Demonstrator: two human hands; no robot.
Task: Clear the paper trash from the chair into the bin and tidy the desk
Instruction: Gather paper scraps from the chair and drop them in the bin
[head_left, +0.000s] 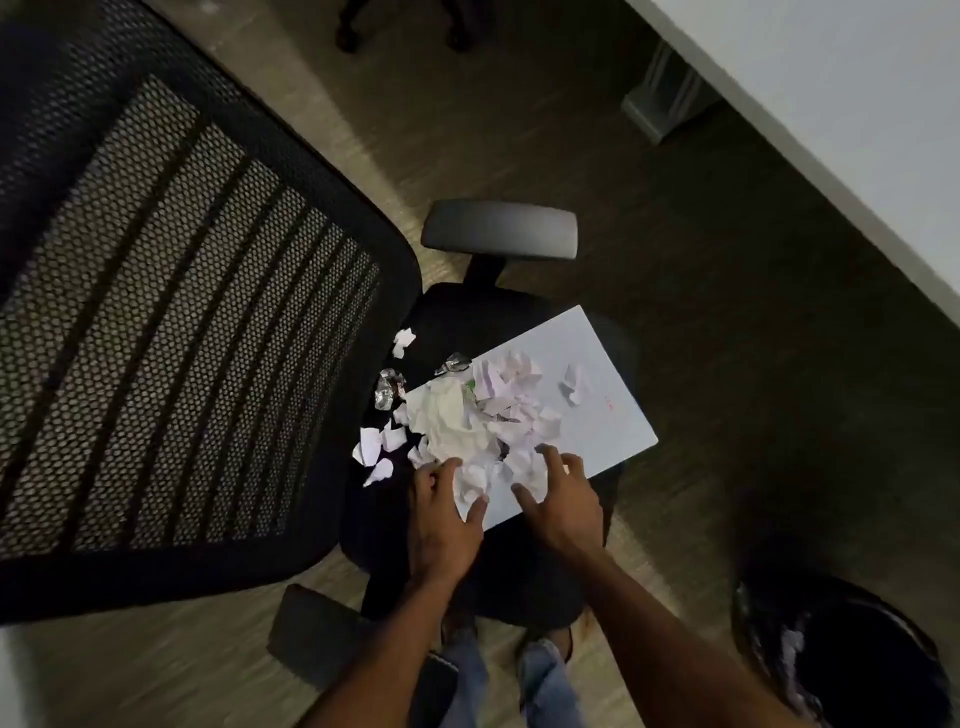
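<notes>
The left hand (441, 514) and right hand (563, 506) are bare, both arms have no sleeves showing, and below them are blue jeans (545, 686) and dark shoes (558, 636).

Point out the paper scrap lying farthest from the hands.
The small white scrap alone on the black seat beside the mesh backrest, above the foil pieces, apart from the main pile.
</notes>
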